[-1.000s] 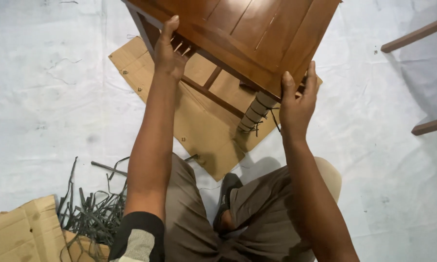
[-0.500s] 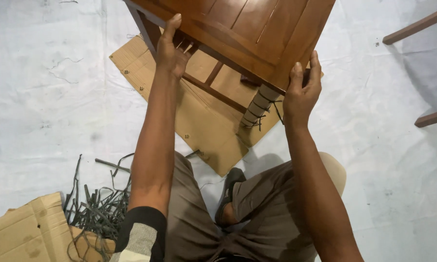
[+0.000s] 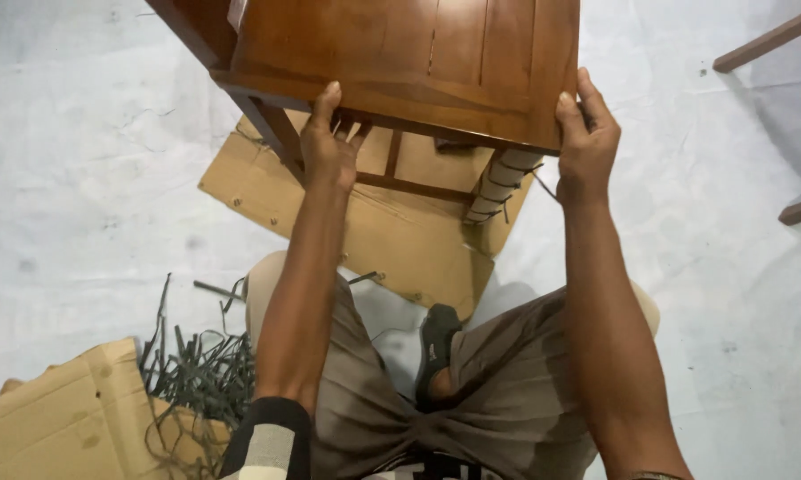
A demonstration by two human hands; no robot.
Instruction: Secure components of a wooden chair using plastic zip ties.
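we grip the near edge of the brown wooden table (image 3: 400, 53) with both hands, our left hand (image 3: 329, 147) curled around its edge beside a dark leg and our right hand (image 3: 585, 133) clamped on its right corner, holding it above the flat cardboard sheet (image 3: 392, 236) on the white floor.
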